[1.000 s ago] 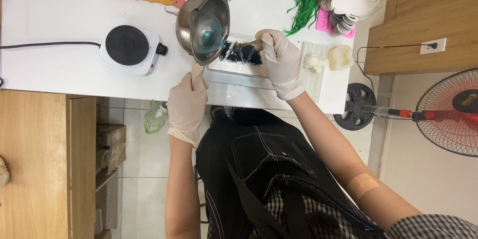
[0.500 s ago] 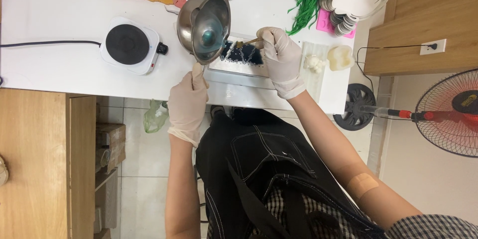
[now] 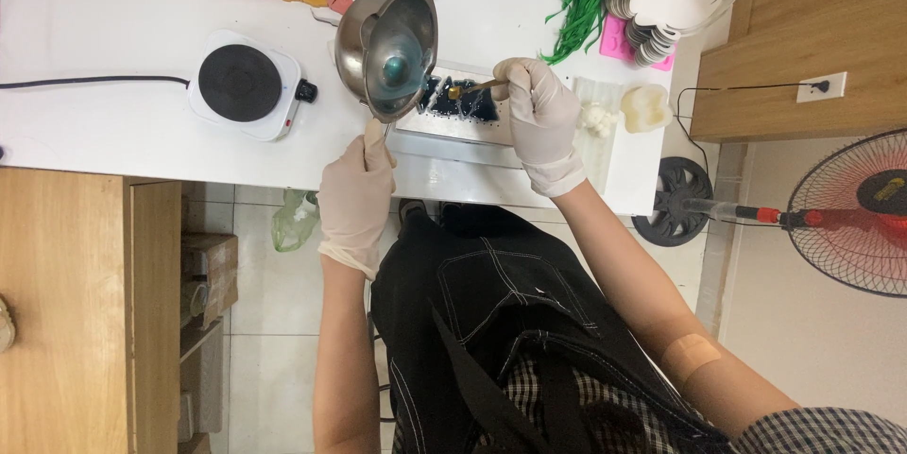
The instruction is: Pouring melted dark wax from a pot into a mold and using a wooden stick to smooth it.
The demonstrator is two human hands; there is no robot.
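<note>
Little has moved: one steel pot (image 3: 389,50) stays tilted over one tray (image 3: 453,112). Left hand (image 3: 357,191) grips its handle below; right hand (image 3: 539,119) pinches one spoon (image 3: 472,88).

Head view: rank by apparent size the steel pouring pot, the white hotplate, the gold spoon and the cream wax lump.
1. Round steel pouring pot and white single-burner hotplate: look about alike, and the pot is lifted nearer the camera, so unranked.
2. Cream wax lump.
3. Small gold spoon, the slimmest.

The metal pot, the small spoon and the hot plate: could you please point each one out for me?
metal pot (image 3: 392,48), head view, on its inner wall.
small spoon (image 3: 456,92), head view, on its golden bowl.
hot plate (image 3: 239,83), head view, on its round black top.
</note>
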